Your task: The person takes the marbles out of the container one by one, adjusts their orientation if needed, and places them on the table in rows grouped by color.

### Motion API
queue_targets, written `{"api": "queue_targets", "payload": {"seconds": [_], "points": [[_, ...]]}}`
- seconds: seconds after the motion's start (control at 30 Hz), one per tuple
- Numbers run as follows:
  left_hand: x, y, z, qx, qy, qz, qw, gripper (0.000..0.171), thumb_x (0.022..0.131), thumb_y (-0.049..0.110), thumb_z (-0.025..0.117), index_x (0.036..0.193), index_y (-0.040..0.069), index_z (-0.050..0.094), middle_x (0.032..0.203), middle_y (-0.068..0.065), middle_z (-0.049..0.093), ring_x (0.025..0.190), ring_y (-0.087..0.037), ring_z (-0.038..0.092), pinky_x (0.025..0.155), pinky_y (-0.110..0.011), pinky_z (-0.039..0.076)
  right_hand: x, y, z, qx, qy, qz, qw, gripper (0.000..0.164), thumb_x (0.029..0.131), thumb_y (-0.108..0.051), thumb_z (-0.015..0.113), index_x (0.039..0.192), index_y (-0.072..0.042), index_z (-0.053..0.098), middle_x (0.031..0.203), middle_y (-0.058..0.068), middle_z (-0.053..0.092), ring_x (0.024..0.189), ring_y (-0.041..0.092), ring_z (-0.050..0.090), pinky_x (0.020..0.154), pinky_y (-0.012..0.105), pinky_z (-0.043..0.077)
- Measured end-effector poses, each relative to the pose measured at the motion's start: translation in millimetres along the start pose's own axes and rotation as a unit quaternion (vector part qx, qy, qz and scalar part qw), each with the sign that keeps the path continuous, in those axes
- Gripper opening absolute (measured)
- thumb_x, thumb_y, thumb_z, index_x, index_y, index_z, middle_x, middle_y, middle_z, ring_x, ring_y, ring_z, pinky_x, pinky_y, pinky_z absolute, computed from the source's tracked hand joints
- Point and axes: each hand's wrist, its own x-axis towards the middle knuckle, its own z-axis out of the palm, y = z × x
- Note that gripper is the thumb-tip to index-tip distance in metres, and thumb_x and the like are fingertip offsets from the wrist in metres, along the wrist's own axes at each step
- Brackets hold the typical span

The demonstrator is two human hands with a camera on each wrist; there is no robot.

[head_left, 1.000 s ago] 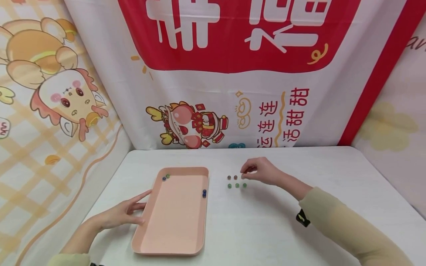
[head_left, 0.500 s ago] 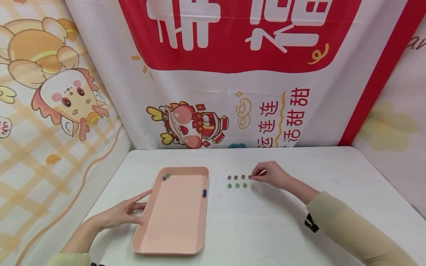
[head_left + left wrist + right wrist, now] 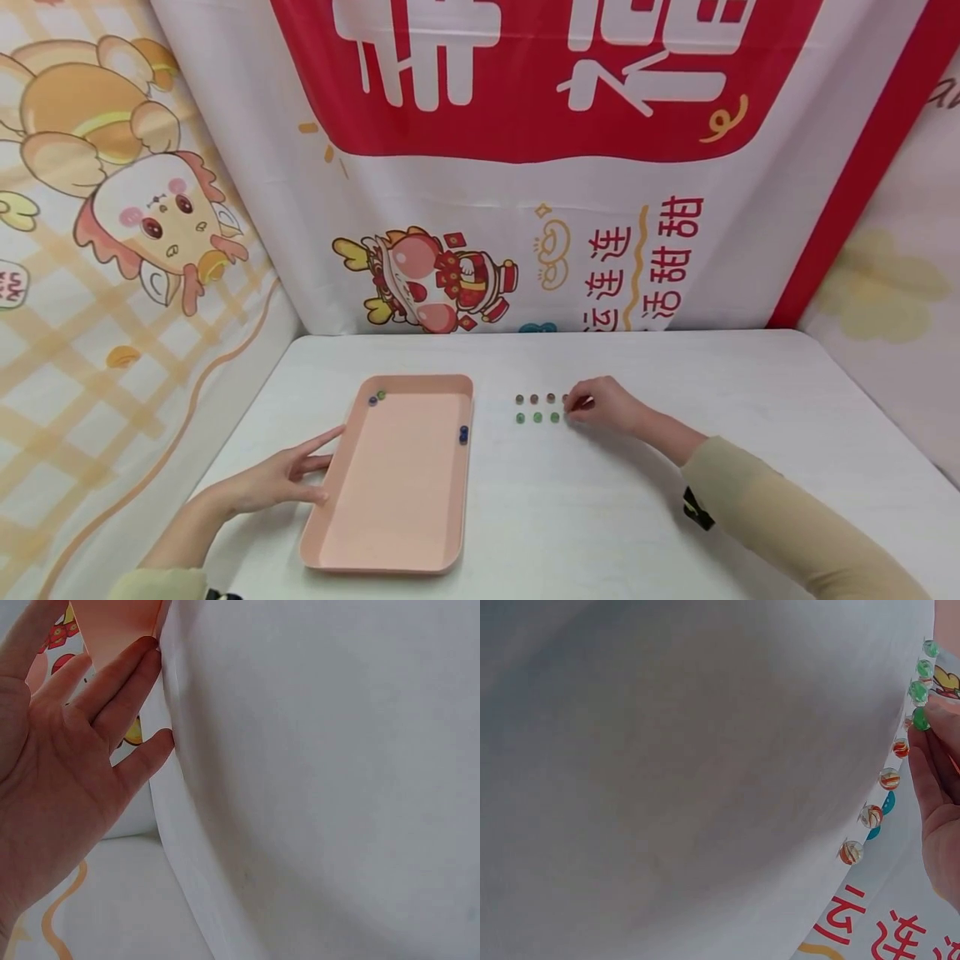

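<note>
In the head view my right hand (image 3: 603,406) is at the right end of two short rows of glass marbles. Its thumb and finger pinch a green marble (image 3: 920,718), clear in the right wrist view, in line with other green marbles (image 3: 537,417). Behind that row, several brown-orange swirled marbles (image 3: 534,399) form a second line, its right end partly covered by the fingers. On the left, my left hand (image 3: 273,482) has its fingers spread and touches the long side of a pink tray (image 3: 390,564). Its fingers are extended in the left wrist view.
Inside the tray, a blue marble (image 3: 372,401) and a green marble (image 3: 382,394) sit in the far left corner. Dark blue marbles (image 3: 463,434) lie against its right wall. Printed cloth (image 3: 480,192) hangs behind the white table (image 3: 600,517).
My right hand moved right along the brown-orange row, leaving more marbles there, then came slightly nearer to the end of the green row. The left hand stayed at the tray.
</note>
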Motion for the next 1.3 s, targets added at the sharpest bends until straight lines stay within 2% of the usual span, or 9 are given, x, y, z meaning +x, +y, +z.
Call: {"api": "queue_targets", "payload": {"seconds": [0.07, 0.27, 0.33, 0.73, 1.1, 1.3], "points": [[0.1, 0.9, -0.2, 0.0, 0.001, -0.005, 1.0, 0.087, 0.093, 0.006, 0.066, 0.157, 0.008, 0.007, 0.147, -0.033, 0.03, 0.128, -0.001, 0.043, 0.093, -0.024, 0.043, 0.4, 0.3, 0.9, -0.005, -0.002, -0.001, 1.0, 0.009, 0.084, -0.002, 0.074, 0.092, -0.007, 0.072, 0.09, -0.002, 0.068, 0.084, 0.015, 0.06, 0.077, 0.03, 0.052], [0.1, 2.9, -0.2, 0.013, 0.009, -0.003, 0.9999, 0.087, 0.092, 0.007, 0.067, 0.156, 0.007, 0.008, 0.145, -0.033, 0.034, 0.135, -0.043, 0.033, 0.093, -0.025, 0.043, 3.2, 2.4, 3.7, -0.025, -0.011, -0.006, 1.0, 0.009, 0.084, -0.004, 0.075, 0.089, -0.012, 0.072, 0.086, -0.007, 0.066, 0.081, 0.012, 0.058, 0.074, 0.027, 0.051], [-0.1, 2.8, 0.0, 0.017, 0.01, 0.004, 0.9998, 0.088, 0.091, 0.007, 0.067, 0.156, 0.005, 0.008, 0.144, -0.034, 0.035, 0.133, -0.051, 0.03, 0.093, -0.026, 0.043, 4.1, 3.0, 4.8, -0.032, -0.014, -0.006, 0.999, 0.01, 0.084, -0.004, 0.075, 0.089, -0.013, 0.072, 0.086, -0.007, 0.066, 0.08, 0.012, 0.057, 0.074, 0.026, 0.05], [0.1, 4.1, 1.0, 0.011, 0.011, 0.003, 0.9999, 0.088, 0.091, 0.007, 0.068, 0.156, 0.005, 0.008, 0.145, -0.035, 0.033, 0.134, -0.052, 0.028, 0.094, -0.027, 0.042, 2.4, 2.6, 3.1, -0.045, -0.012, 0.014, 0.999, 0.008, 0.085, -0.006, 0.074, 0.09, -0.013, 0.072, 0.089, -0.005, 0.067, 0.084, 0.013, 0.058, 0.08, 0.032, 0.051], [0.5, 2.3, 1.2, 0.005, 0.005, 0.011, 0.9999, 0.087, 0.092, 0.006, 0.067, 0.155, 0.004, 0.007, 0.144, -0.036, 0.033, 0.133, -0.053, 0.028, 0.093, -0.025, 0.043, 4.7, 4.1, 5.6, -0.031, -0.014, 0.009, 0.999, 0.008, 0.086, -0.006, 0.074, 0.09, -0.011, 0.072, 0.088, -0.006, 0.066, 0.081, 0.012, 0.058, 0.075, 0.029, 0.051], [0.6, 2.4, 0.3, 0.005, 0.003, 0.01, 0.9999, 0.087, 0.092, 0.006, 0.067, 0.155, 0.004, 0.007, 0.145, -0.035, 0.033, 0.133, -0.053, 0.027, 0.093, -0.025, 0.043, 5.7, -0.8, 0.6, -0.034, 0.025, 0.01, 0.999, 0.007, 0.089, -0.01, 0.072, 0.095, -0.009, 0.073, 0.088, -0.006, 0.067, 0.082, 0.011, 0.06, 0.077, 0.029, 0.052]]}}
